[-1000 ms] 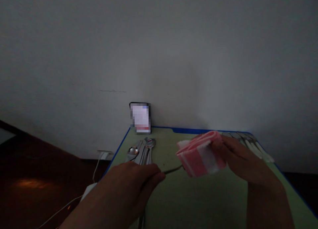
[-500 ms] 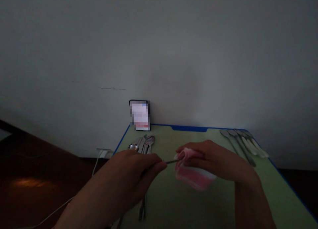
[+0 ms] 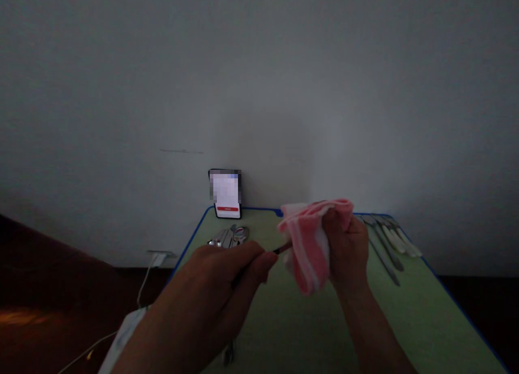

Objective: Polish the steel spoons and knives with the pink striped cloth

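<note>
My left hand [image 3: 214, 282] is closed around one end of a thin metal utensil [image 3: 283, 248], pinched between thumb and fingers. The utensil's other end runs into a pink and white striped cloth [image 3: 310, 249], so its kind is hidden. My right hand [image 3: 352, 249] is closed on that cloth, which bunches over its fingers and hangs down in front. Behind my left hand lies a group of shiny spoons and other cutlery [image 3: 239, 234], partly covered by the hand. To the right of my right hand lie several knives with white or metal handles [image 3: 391, 238].
A pale green table [image 3: 308, 331] with a blue edge stands against a grey wall [image 3: 259, 93]. A phone [image 3: 227, 194] with a lit screen leans on the wall at the back left. A white cord [image 3: 142, 287] hangs beside the table's left side.
My right hand has turned over and risen slightly, and the cloth has spread and now hangs lower at its front. My left hand still grips the utensil. The view has shifted slightly.
</note>
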Available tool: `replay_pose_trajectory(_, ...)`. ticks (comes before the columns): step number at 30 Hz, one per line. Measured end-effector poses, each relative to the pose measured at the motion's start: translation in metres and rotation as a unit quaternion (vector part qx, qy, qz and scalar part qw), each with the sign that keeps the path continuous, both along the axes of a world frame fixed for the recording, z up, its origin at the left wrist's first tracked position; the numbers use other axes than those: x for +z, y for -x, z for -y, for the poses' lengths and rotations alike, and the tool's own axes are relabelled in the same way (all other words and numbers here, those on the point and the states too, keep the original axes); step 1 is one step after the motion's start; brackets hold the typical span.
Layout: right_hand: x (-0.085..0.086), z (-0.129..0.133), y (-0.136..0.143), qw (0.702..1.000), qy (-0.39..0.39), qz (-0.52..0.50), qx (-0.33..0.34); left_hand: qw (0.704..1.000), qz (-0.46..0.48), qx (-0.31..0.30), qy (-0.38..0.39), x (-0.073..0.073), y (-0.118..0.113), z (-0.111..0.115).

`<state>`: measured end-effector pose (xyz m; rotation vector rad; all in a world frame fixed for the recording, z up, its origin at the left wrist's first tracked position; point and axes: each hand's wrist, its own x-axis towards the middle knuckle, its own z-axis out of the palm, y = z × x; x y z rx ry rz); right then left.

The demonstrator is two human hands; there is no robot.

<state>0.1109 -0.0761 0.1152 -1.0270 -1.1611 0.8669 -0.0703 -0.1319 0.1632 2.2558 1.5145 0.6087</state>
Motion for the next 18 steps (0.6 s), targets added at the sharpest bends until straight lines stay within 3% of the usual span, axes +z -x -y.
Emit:
replay_pose_trajectory(3,-0.003,-0.003,0.012,0.988,0.028,-0.136,-0.069,0.999,0.027,0.010,-0.015,-0.008,-0.021,-0.013)
replay_pose_trajectory(8,-0.003,-0.014,0.003,0.970,0.009,-0.240,-0.044,0.999,0.032,-0.006,-0.005,-0.023,-0.048,-0.023)
replay_pose_trajectory(10,-0.001,-0.016,-0.006,0.970,0.012,-0.239,-0.042,0.996,0.045,-0.064,0.048,-0.018,-0.045,-0.016)
replay_pose_trajectory(13,0.002,-0.017,-0.018,0.972,0.006,-0.230,-0.048,0.968,0.038,-0.181,0.170,-0.006,-0.032,-0.003)
replay_pose_trajectory(16,0.006,-0.016,-0.021,0.969,-0.001,-0.244,-0.041,0.957,0.015,-0.216,0.194,-0.001,-0.026,0.003)
replay_pose_trajectory(18,0.007,-0.014,-0.018,0.959,0.008,-0.283,-0.025,0.957,0.008,-0.227,0.180,-0.007,-0.030,-0.001)
